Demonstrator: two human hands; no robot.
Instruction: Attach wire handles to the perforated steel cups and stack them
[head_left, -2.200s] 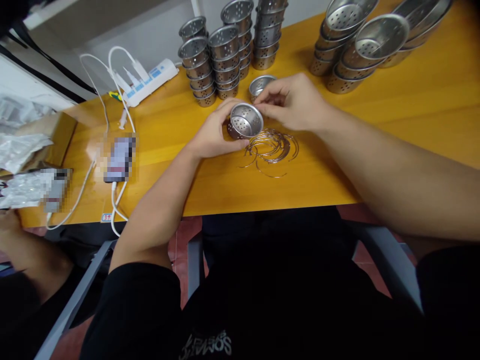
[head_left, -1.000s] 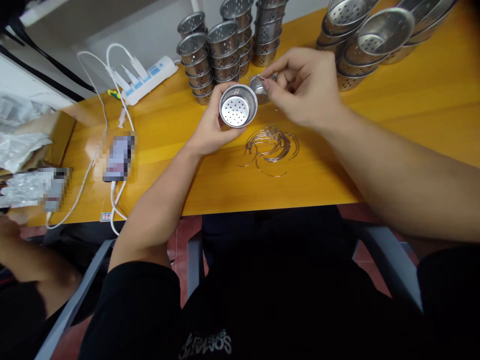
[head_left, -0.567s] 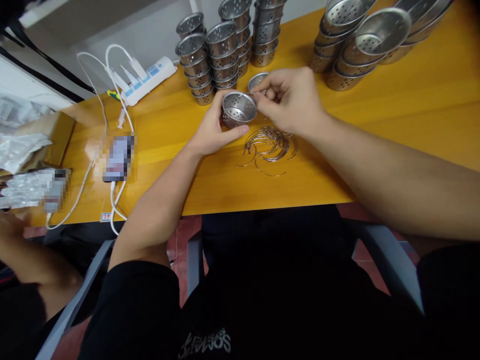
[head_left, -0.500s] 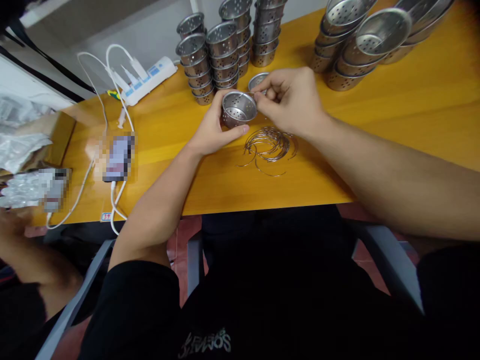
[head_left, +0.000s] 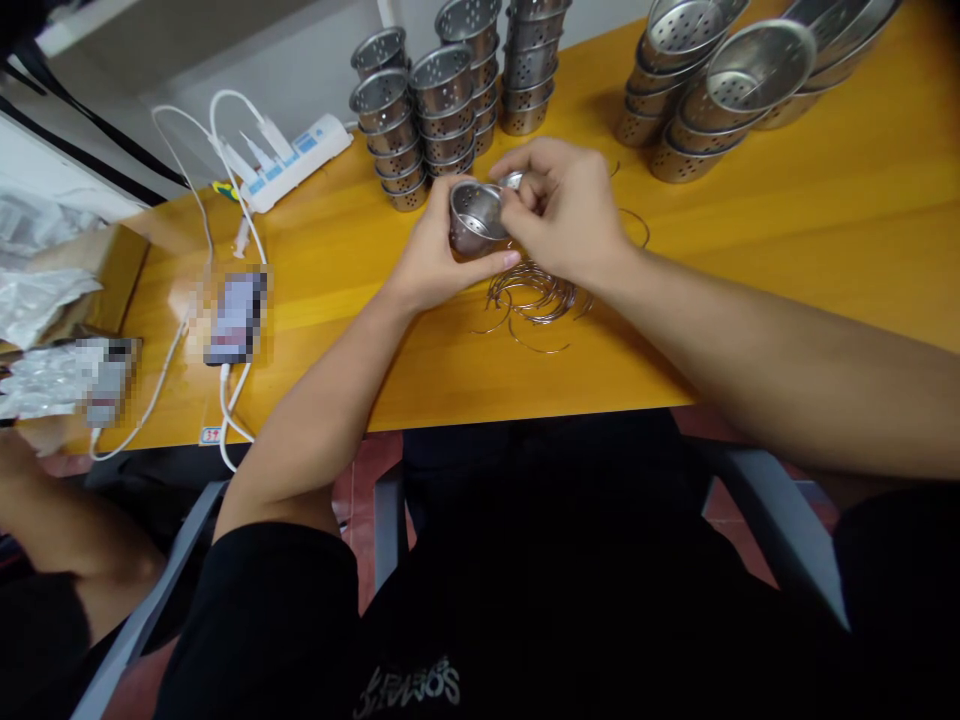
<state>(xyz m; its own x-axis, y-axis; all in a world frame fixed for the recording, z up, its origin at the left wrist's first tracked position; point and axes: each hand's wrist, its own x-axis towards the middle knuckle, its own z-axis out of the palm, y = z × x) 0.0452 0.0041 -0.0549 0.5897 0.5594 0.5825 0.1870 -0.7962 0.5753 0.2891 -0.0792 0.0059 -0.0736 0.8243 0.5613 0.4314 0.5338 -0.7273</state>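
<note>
My left hand (head_left: 442,250) is wrapped round a small perforated metal cup (head_left: 475,228), its mouth tipped towards me and its thumb stretched along the near side. At the cup's right rim, my right hand (head_left: 559,205) is closed in a pinch on a thin metal wire (head_left: 637,222), whose curved length shows past the back of the hand. The exact pinch point is hidden by the fingers. Just below both hands lies a loose pile of curved metal wires (head_left: 536,295) on the table. Another metal cup (head_left: 513,180) is partly hidden behind my right hand.
Stacks of perforated cups (head_left: 450,100) stand behind my hands, with wider stacked cups (head_left: 697,130) at the back right. Left are a white power strip (head_left: 300,160), a phone (head_left: 238,315) with cables and a cardboard box (head_left: 112,270). Another person's arm (head_left: 67,510) is at far left.
My right hand has shifted slightly left, over the cup's right rim, and a curved wire now shows to its right. My left hand and the cup have moved slightly right.
</note>
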